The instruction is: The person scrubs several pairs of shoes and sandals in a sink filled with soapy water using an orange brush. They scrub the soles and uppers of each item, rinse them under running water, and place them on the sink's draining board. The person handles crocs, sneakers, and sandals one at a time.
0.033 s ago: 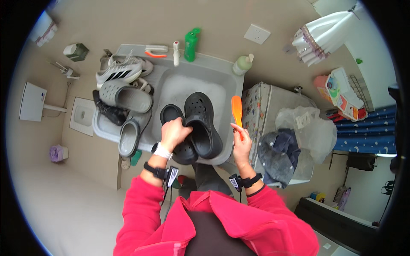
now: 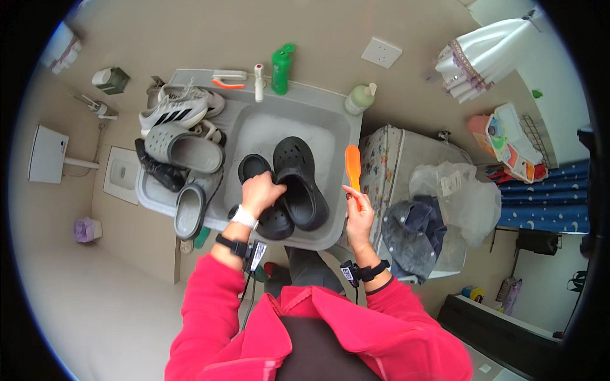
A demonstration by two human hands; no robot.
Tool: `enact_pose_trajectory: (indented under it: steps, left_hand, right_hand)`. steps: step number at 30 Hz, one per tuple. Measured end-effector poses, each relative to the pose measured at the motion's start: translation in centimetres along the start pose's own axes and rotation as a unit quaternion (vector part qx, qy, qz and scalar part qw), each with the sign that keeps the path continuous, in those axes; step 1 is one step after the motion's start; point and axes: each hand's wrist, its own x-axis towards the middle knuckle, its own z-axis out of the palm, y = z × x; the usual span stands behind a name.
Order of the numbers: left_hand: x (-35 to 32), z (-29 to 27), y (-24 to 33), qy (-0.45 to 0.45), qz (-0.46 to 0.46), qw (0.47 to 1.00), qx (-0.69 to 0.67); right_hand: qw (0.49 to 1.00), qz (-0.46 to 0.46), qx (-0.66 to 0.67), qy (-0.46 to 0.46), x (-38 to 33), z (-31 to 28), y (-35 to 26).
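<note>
Left hand point(image 2: 260, 193) with grip closed around one dark clog point(image 2: 276, 223), second clog point(image 2: 297, 164) just right, both at the sink's point(image 2: 346, 134) near side, right hand point(image 2: 360, 213) grasping an orange brush point(image 2: 352, 165).

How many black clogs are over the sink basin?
2. One clog is in the left hand, toe toward the person; the other clog is just to its right, toe pointing away. They hide part of the basin.

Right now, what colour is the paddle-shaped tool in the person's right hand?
The tool in the right hand is bright orange, plain in the head view.
</note>
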Motion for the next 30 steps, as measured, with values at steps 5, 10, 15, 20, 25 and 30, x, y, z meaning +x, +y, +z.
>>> enact_pose_trajectory:
  steps: [5,10,15,20,25,30]
  left_hand:
    - [12.9,5.0,-2.0,-0.060,-0.080,0.995,-0.023]
    - [13.5,7.3,-3.6,0.049,-0.034,0.997,0.044]
    - [5.1,4.9,-4.7,0.088,0.055,0.968,-0.231]
    - [-8.7,3.2,-10.6,-0.111,0.018,0.893,-0.436]
    - [-21.8,9.0,-22.0,-0.021,-0.224,0.834,-0.504]
    - [-31.6,19.1,-33.5,0.127,-0.369,0.763,-0.515]
  right_hand:
    - [0.997,0.061,-0.012,-0.038,4.2,0.2,2.8]
    - [0.982,0.158,0.014,-0.105,4.4,1.1,5.0]
    - [0.941,0.233,-0.020,-0.243,4.6,4.5,5.8]
    - [0.900,0.204,-0.028,-0.383,3.1,10.1,5.7]
    - [0.873,0.226,-0.061,-0.429,-1.8,16.1,7.0]
    - [0.906,0.269,-0.063,-0.321,-7.2,22.1,10.2]
